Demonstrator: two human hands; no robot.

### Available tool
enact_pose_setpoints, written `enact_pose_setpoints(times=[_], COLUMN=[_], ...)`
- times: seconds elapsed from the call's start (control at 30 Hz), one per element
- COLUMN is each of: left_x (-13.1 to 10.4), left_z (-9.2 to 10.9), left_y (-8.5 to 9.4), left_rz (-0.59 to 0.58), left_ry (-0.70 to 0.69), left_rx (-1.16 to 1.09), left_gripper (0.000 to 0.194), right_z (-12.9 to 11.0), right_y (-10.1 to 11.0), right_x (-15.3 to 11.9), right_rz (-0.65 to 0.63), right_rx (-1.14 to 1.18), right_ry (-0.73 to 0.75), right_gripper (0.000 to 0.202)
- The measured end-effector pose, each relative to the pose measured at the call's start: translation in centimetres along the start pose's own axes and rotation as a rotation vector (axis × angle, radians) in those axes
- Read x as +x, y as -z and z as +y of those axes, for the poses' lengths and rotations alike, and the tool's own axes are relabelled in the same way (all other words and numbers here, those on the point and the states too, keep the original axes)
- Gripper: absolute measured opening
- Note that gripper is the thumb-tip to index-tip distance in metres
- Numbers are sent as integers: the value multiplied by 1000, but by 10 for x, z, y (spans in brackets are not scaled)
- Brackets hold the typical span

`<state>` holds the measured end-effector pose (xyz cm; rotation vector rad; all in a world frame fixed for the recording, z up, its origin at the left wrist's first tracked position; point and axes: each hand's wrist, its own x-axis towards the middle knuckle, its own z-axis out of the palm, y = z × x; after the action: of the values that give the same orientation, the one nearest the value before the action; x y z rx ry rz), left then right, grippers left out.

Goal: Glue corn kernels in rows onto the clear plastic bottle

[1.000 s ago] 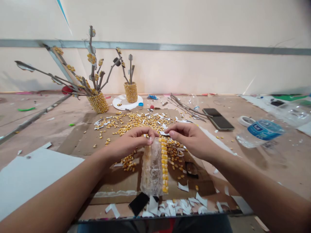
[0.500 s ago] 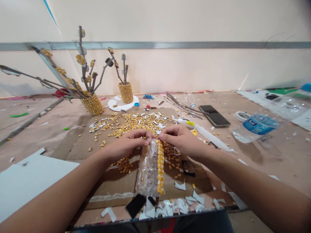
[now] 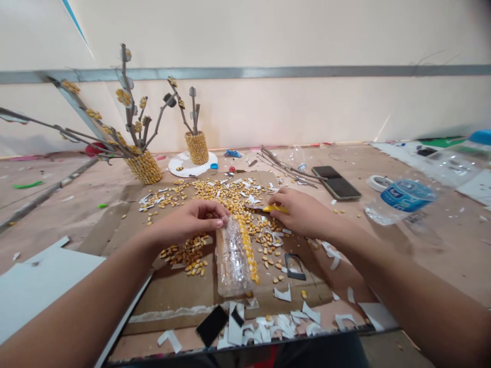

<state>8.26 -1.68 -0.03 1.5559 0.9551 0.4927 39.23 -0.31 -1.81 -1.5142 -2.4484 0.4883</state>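
My left hand [image 3: 194, 222] pinches the far end of a clear plastic cylinder [image 3: 232, 260], which lies lengthwise on the cardboard. Yellow corn kernels [image 3: 247, 245] run in rows along the cylinder's right side. Beyond the cylinder, my right hand [image 3: 297, 212] is closed around what look like yellow-handled scissors [image 3: 276, 208]. Their narrow dark tip points left over a spread of loose corn kernels [image 3: 210, 193]. Part of the handle is hidden by the fingers.
Two kernel-covered pots [image 3: 143, 167] with twigs stand at the back left, the smaller one on a white disc [image 3: 174, 166]. Rightward lie a phone [image 3: 337, 183], a tape roll [image 3: 379, 182] and a labelled plastic bottle [image 3: 406, 197]. White paper scraps [image 3: 264, 327] line the near edge.
My right hand has left the cylinder's end, moved up and right, and taken hold of the yellow-handled scissors. The cylinder has tilted slightly, still in my left hand.
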Motion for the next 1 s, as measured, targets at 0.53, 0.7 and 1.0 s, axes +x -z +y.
enact_pose_setpoints(times=[0.53, 0.7, 1.0], left_x=[-2, -5, -7], left_z=[-3, -3, -4], left_y=[-3, 1, 11], left_rz=[86, 66, 62], left_ry=[72, 39, 28], left_rx=[-89, -109, -69], left_gripper=[45, 46, 40], right_z=[-18, -16, -14], right_y=[23, 19, -6], right_x=[-16, -23, -17], right_rz=[-87, -375, -303], right_rx=[165, 435, 280], right_ry=[-92, 194, 445], right_gripper=[16, 5, 28])
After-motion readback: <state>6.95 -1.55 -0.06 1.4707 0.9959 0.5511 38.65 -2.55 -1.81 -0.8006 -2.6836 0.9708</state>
